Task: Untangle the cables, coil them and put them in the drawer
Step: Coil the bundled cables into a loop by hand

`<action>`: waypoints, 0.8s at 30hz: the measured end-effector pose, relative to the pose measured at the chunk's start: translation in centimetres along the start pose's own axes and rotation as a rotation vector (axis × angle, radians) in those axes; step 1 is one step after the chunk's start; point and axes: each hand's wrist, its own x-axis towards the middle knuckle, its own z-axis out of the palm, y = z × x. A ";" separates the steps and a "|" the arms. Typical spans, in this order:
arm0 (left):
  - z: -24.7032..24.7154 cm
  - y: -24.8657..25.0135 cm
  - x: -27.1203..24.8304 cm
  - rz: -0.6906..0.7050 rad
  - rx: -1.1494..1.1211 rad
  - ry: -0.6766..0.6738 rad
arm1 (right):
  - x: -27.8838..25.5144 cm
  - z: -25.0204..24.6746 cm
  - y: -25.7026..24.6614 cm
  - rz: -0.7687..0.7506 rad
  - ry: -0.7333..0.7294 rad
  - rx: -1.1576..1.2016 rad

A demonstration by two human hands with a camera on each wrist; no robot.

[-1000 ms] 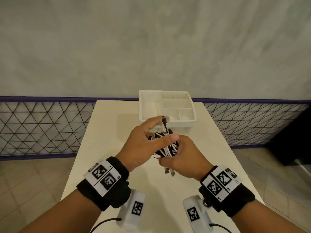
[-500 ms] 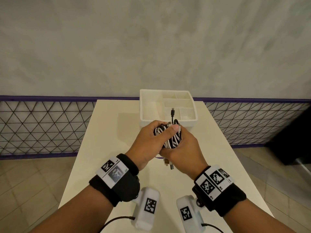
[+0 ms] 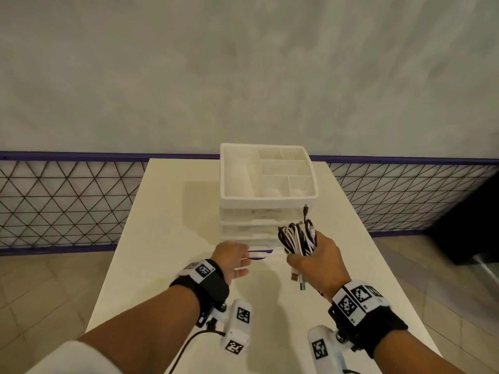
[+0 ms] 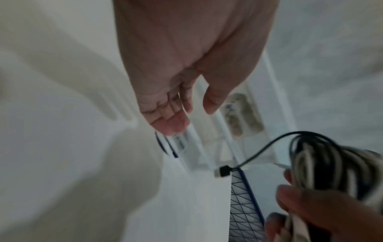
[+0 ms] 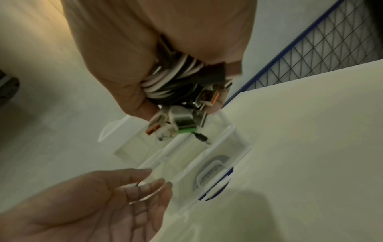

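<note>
Both hands no longer share the coiled cables (image 3: pixel 298 240): the right hand (image 3: pixel 314 261) alone grips the bundle beside the drawer unit (image 3: pixel 267 211), while the left hand (image 3: pixel 233 261), fingers loose, reaches the bottom drawer's (image 3: pixel 263 253) handle (coiling looks finished; stowing comes next).

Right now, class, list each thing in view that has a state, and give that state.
Cable bundle: coiled, gripped in the right hand.
Left hand: open, fingers at the bottom drawer front.
Bottom drawer: slightly pulled out.
Top organiser tray: uncovered.
</note>
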 end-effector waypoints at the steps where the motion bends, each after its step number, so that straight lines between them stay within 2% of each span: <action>1: 0.5 -0.2 0.5 0.016 -0.037 0.033 | 0.0 -0.2 0.3 0.004 0.001 -0.002; 3: 1.5 -0.2 1.4 0.088 -0.052 0.055 | 0.2 -0.5 0.8 0.011 -0.014 0.007; 7: 4.1 0.0 0.3 0.260 0.150 -0.321 | 0.6 -1.1 1.0 -0.025 -0.057 0.016; 10: 5.2 0.0 -0.9 0.323 0.153 -0.425 | 0.9 -0.9 0.8 -0.059 -0.058 0.062; 13: 5.4 0.4 -1.5 0.276 0.030 -0.497 | 1.3 -0.4 0.7 -0.057 -0.034 0.113; 17: 4.6 1.1 -2.3 0.177 -0.105 -0.569 | 1.5 0.1 0.1 -0.100 -0.085 0.084; 21: 3.6 1.5 -3.0 0.167 -0.170 -0.567 | 1.2 1.3 -0.2 -0.191 -0.036 -0.047; 24: 3.3 1.3 -3.0 0.105 -0.166 -0.554 | 0.8 2.1 -0.3 -0.178 0.018 -0.062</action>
